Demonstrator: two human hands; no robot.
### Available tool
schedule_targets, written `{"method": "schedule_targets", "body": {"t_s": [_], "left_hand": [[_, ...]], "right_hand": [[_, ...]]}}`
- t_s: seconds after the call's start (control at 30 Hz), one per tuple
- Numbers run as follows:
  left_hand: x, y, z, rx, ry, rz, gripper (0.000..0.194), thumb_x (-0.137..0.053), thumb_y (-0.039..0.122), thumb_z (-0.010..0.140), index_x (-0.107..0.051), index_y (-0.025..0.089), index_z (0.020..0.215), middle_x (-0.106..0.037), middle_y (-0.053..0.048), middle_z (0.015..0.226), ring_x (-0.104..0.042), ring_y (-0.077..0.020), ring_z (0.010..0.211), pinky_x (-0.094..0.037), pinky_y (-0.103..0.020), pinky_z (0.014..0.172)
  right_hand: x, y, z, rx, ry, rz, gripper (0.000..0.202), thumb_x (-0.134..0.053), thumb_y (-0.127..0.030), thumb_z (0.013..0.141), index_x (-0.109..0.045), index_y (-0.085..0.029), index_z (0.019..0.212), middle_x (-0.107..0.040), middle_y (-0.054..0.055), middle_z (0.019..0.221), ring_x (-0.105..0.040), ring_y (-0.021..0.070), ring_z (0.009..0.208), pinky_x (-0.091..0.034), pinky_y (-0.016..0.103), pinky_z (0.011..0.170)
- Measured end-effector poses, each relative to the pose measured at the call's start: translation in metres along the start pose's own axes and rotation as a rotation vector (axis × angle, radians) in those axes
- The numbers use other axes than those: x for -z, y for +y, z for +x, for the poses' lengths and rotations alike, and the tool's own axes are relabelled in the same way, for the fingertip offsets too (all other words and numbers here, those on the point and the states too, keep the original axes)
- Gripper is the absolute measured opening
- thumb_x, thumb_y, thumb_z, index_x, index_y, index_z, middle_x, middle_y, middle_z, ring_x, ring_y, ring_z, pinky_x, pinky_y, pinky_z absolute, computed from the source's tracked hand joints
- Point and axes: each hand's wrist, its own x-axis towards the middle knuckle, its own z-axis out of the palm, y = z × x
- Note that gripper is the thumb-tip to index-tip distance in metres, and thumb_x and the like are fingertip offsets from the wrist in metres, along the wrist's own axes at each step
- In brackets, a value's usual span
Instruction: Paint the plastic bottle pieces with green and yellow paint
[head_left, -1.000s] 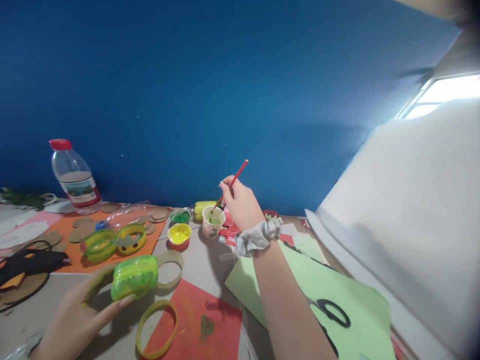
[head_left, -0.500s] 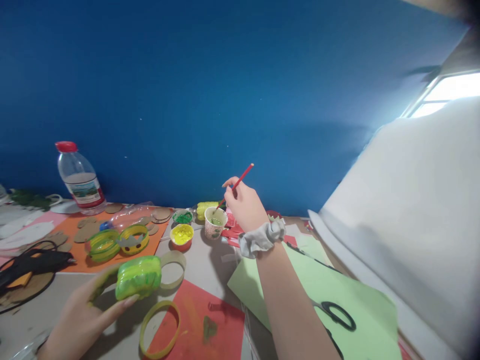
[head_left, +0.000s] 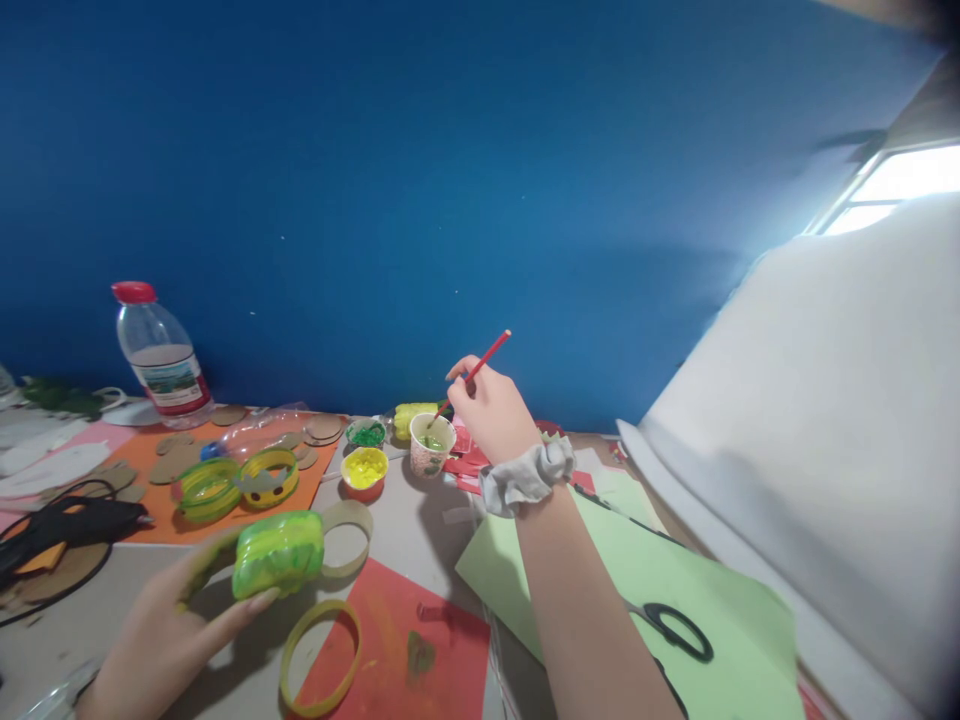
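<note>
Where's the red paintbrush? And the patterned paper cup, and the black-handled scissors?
Red paintbrush (head_left: 491,354), head view: the upper handle.
Patterned paper cup (head_left: 427,461), head view: its outer wall.
Black-handled scissors (head_left: 654,614), head view: one handle loop.

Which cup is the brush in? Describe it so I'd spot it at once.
Below the blue wall, at the back of the table, the right hand holds a red brush. Its lower end sits inside a white cup. Printed sides and pale green contents set that cup apart from the yellow paint and darker green paint on its left.
</note>
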Motion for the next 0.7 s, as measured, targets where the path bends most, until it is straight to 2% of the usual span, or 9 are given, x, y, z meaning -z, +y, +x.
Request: {"method": "schedule_targets", "body": {"t_s": [0.13,0.23,0.33,0.47,0.57,0.7], "left_hand": [[-0.001,0.001,-0.004,0.038,-0.004,-0.023,0.047,-0.07,0.063,0.067,-0.068,0.025,0.095,-0.079,0.001,0.087,-0.074,-0.0243,0.075,-0.061,-0.032,0.069],[-0.002,0.003,-0.005,0.026,0.003,-0.042,0.043,-0.07,0.061,0.069,-0.066,0.026,0.095,-0.078,0.002,0.086,-0.074,-0.024,0.075,-0.062,-0.032,0.068],[-0.002,0.001,-0.004,0.008,-0.006,-0.044,0.042,-0.07,0.058,0.069,-0.066,0.026,0.095,-0.078,0.002,0.086,-0.074,-0.0241,0.075,-0.062,-0.032,0.068],[-0.002,-0.005,-0.005,-0.011,0.054,0.022,0.045,-0.074,0.058,0.065,-0.067,0.025,0.095,-0.079,0.001,0.086,-0.074,-0.0255,0.075,-0.061,-0.032,0.068],[-0.002,-0.005,-0.011,-0.117,0.091,0.038,0.046,-0.077,0.054,0.063,-0.066,0.026,0.098,-0.079,0.001,0.088,-0.074,-0.0243,0.073,-0.061,-0.029,0.066],[-0.001,0.005,-0.019,-0.356,0.02,-0.065,0.034,-0.07,0.042,0.076,-0.065,0.03,0.108,-0.075,-0.001,0.106,-0.072,-0.0227,0.091,-0.057,-0.031,0.087]], "right_hand": [[0.001,-0.001,0.0,0.005,0.005,-0.016,0.008,-0.046,-0.016,0.089,-0.053,-0.017,0.085,-0.048,-0.005,0.06,-0.043,0.0096,0.051,-0.028,0.022,0.057],[0.001,0.001,0.0,0.007,0.01,-0.034,0.007,-0.047,-0.016,0.087,-0.053,-0.017,0.084,-0.049,-0.004,0.063,-0.043,0.0102,0.053,-0.028,0.022,0.057],[0.002,0.002,0.001,0.003,-0.002,-0.053,0.006,-0.047,-0.015,0.086,-0.053,-0.017,0.083,-0.051,-0.003,0.065,-0.044,0.0105,0.055,-0.029,0.022,0.058],[0.004,-0.002,0.001,0.008,-0.051,-0.079,0.006,-0.048,-0.013,0.085,-0.053,-0.016,0.084,-0.053,-0.003,0.067,-0.046,0.0105,0.056,-0.03,0.022,0.058],[0.005,-0.007,-0.001,0.025,-0.091,-0.101,0.007,-0.05,-0.009,0.084,-0.053,-0.014,0.081,-0.051,-0.003,0.065,-0.044,0.0101,0.055,-0.029,0.023,0.058],[0.003,-0.013,-0.003,0.008,-0.1,-0.109,0.013,-0.047,-0.01,0.089,-0.058,-0.013,0.082,-0.05,-0.002,0.063,-0.042,0.0103,0.052,-0.028,0.024,0.058]]}}
